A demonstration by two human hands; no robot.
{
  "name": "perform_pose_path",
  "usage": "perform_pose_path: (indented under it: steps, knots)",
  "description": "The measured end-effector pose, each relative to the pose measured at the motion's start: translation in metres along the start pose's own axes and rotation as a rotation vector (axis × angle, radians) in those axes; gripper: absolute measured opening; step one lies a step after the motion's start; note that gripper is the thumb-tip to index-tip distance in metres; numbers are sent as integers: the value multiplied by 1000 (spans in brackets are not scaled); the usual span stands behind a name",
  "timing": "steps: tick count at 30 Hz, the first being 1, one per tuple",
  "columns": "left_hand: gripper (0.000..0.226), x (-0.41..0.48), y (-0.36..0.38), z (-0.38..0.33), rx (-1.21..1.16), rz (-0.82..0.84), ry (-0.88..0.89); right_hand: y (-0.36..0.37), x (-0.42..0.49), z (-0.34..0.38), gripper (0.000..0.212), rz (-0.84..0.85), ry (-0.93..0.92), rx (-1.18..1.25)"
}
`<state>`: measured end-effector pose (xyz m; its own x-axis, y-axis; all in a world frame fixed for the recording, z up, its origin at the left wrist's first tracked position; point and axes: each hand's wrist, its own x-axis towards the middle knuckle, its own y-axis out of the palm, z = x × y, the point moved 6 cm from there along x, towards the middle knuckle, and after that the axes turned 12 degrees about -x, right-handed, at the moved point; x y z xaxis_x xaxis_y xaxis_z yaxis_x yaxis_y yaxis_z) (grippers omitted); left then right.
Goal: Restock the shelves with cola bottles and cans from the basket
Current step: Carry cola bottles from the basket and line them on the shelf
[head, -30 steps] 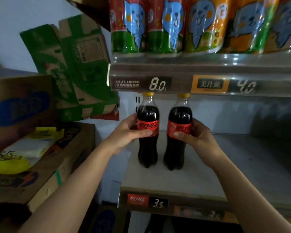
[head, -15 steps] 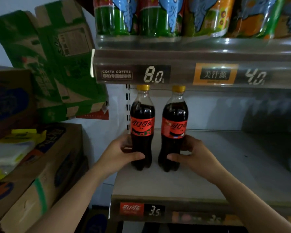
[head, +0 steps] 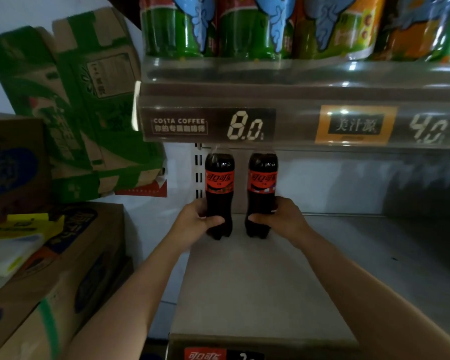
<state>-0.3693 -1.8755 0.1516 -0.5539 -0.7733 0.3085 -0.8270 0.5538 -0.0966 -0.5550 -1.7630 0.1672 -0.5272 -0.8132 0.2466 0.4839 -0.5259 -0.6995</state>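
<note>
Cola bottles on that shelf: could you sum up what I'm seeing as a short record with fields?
left hand: grips the lower body of the left cola bottle
right hand: grips the lower body of the right cola bottle
bottles: upright, side by side with a gap, near the back of the shelf
caps: hidden behind the price strip above
shelf surface: grey, bare in front of the bottles
upper level: green and orange drinks
left of the shelving: stacked cardboard cartons

Two upright cola bottles (head: 219, 193) (head: 262, 193), red labels, side by side, deep on shelf (head: 257, 281)
</note>
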Motion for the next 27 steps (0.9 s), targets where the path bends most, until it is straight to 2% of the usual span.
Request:
perform_pose_path:
  steps: [8, 27]
  knots:
    - [54, 24, 5, 9, -11, 16, 12, 14, 28, -6, 70, -65, 62, 4]
    - [53, 46, 10, 16, 39, 5, 42, 21, 38, -2, 72, -81, 49, 13]
